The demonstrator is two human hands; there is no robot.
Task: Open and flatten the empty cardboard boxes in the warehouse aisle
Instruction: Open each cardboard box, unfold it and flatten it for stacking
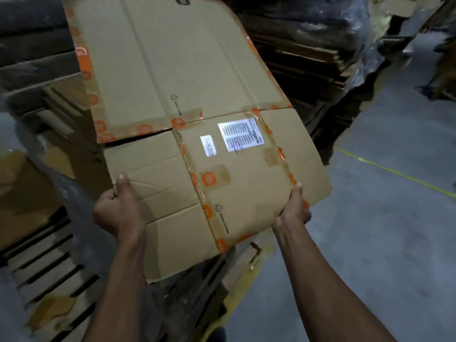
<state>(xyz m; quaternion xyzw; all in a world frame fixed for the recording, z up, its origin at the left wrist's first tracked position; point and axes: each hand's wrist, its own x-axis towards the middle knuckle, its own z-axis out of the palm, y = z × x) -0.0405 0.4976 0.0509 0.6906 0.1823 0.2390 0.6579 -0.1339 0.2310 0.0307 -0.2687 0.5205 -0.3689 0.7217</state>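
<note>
Box (197,134) already flat, up in middle of view. Your left hand (121,211) pinches edge at 8 o'clock; right hand (294,211) grips edge at 4 o'clock. Next, likely: lay it on flat pile (308,55) at 1 o'clock.

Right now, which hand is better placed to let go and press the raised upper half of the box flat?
Probably the right hand: it only pinches the flattened box at its edge, while the left hand grips deeper, steadying it.
</note>
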